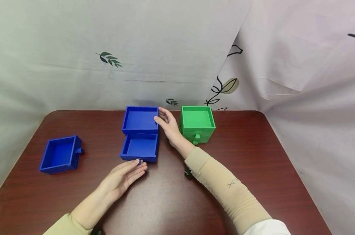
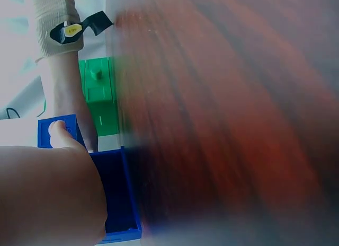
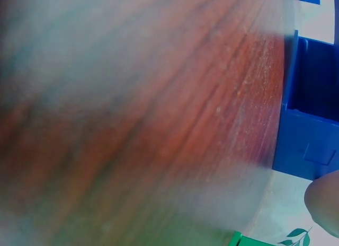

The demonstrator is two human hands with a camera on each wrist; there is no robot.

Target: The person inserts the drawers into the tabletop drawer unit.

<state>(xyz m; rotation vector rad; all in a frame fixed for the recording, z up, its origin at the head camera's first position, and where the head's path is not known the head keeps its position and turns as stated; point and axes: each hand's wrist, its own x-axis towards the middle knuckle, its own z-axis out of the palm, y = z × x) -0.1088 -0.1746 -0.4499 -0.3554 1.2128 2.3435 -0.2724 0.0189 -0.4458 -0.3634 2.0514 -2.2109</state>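
A blue drawer cabinet stands at the back of the table, its top an open tray. Below that top, a blue drawer is pulled out toward the front. My left hand pinches the round knob on the drawer's front, thumb above and fingers beneath. At the cabinet's right wall my right hand holds on, thumb over the top rim and fingers along the outside. In the right wrist view a fingertip lies close to the blue side wall.
A separate blue drawer lies at the left, its knob facing right. Just right of my right hand stands a green drawer cabinet with knobs in front. Patterned fabric hangs behind the dark red wooden table.
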